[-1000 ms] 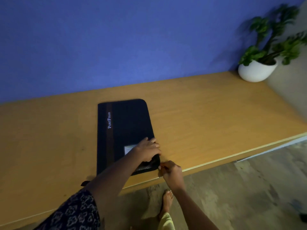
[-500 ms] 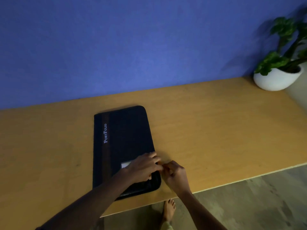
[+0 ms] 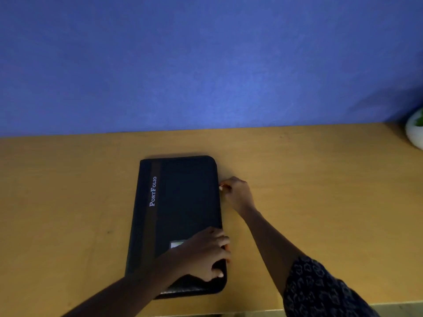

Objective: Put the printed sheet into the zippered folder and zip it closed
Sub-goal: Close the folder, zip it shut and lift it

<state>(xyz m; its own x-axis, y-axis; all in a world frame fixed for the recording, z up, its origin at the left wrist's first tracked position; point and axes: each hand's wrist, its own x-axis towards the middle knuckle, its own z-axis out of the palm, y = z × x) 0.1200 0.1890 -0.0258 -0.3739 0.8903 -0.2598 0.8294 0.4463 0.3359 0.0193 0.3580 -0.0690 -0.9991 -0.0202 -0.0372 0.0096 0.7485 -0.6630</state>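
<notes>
A black zippered folder (image 3: 183, 202) marked "PortFolio" lies shut and flat on the wooden table (image 3: 320, 179). My left hand (image 3: 206, 252) presses down on its near right corner, fingers spread over the cover and edge. My right hand (image 3: 235, 193) is at the folder's right edge, about two thirds of the way toward the far corner, with thumb and finger pinched on the small zipper pull (image 3: 221, 186). The printed sheet is not visible. A small pale label (image 3: 176, 244) shows on the cover beside my left hand.
A white plant pot (image 3: 415, 133) stands at the table's far right corner against the blue wall (image 3: 206, 65). The table's front edge (image 3: 389, 305) runs just below the folder.
My right hand has slid from the folder's near right corner up along the right edge toward the far corner, still pinched on the zipper pull. My left hand stays on the near corner. The view has shifted left.
</notes>
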